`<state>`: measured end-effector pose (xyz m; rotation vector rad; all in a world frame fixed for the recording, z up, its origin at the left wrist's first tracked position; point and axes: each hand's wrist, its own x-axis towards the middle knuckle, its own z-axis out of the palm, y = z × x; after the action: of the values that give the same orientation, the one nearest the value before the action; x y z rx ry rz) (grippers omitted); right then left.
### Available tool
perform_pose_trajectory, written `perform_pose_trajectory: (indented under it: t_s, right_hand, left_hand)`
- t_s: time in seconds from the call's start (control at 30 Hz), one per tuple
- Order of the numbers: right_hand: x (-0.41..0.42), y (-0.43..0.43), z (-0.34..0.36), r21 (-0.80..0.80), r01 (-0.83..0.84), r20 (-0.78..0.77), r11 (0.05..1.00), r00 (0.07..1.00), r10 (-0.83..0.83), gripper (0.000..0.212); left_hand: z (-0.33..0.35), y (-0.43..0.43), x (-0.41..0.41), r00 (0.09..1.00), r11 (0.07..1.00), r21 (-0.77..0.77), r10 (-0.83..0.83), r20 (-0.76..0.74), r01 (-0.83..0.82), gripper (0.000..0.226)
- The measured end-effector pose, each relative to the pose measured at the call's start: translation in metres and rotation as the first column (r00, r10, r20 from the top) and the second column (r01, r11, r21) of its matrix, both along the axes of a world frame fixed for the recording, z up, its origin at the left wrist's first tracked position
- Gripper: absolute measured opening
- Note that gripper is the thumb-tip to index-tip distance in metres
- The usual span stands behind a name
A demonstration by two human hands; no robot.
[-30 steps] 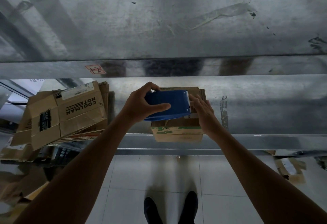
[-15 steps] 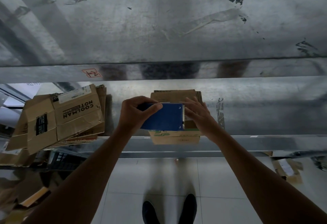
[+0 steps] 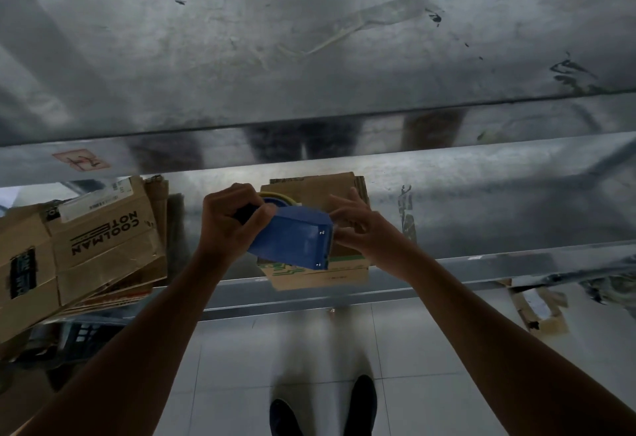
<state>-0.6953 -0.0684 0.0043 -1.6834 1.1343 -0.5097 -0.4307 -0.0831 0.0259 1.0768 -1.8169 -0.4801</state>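
A blue tape dispenser (image 3: 292,243) hangs tilted above a small brown cardboard box (image 3: 320,275) that sits on a metal shelf (image 3: 481,260). My left hand (image 3: 223,225) grips the dispenser's dark handle, with the tape roll (image 3: 278,199) showing just behind my fingers. My right hand (image 3: 361,229) is at the dispenser's toothed front end, thumb and fingertips pinching at that edge. The tape strip itself is too thin to make out. The dispenser and both hands hide most of the box top.
A pile of flattened cartons (image 3: 96,243), one printed COOLMAN, lies on the shelf to the left. An upper metal shelf (image 3: 309,57) fills the top of the view. Below are pale floor tiles and my dark shoes (image 3: 285,415). Cardboard scraps (image 3: 540,311) lie low right.
The dispenser has tipped and turned, its toothed end now lower and towards me. My left hand shifted from the body to the handle. My right hand moved from the box to the toothed end.
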Motion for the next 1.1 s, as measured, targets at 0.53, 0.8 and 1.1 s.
perform_pose_trajectory:
  t_s: [0.53,0.8,1.1]
  right_hand:
    - [0.004,0.002,0.001,-0.091,0.027,-0.214,0.996,0.976,-0.046,0.021]
    - [0.005,0.002,-0.003,-0.076,0.058,-0.131,0.995,0.989,-0.068,0.013]
    - [-0.002,0.001,-0.020,-0.108,0.062,-0.052,0.992,0.996,-0.068,0.011]
  left_hand:
    - [-0.015,0.012,-0.004,1.000,0.995,-0.098,0.014,0.009,-0.013,0.033]
    - [-0.023,0.013,0.008,0.994,0.989,-0.132,-0.056,0.096,0.069,0.046]
    - [-0.032,0.013,0.026,0.888,0.967,-0.224,-0.006,0.460,0.122,0.051]
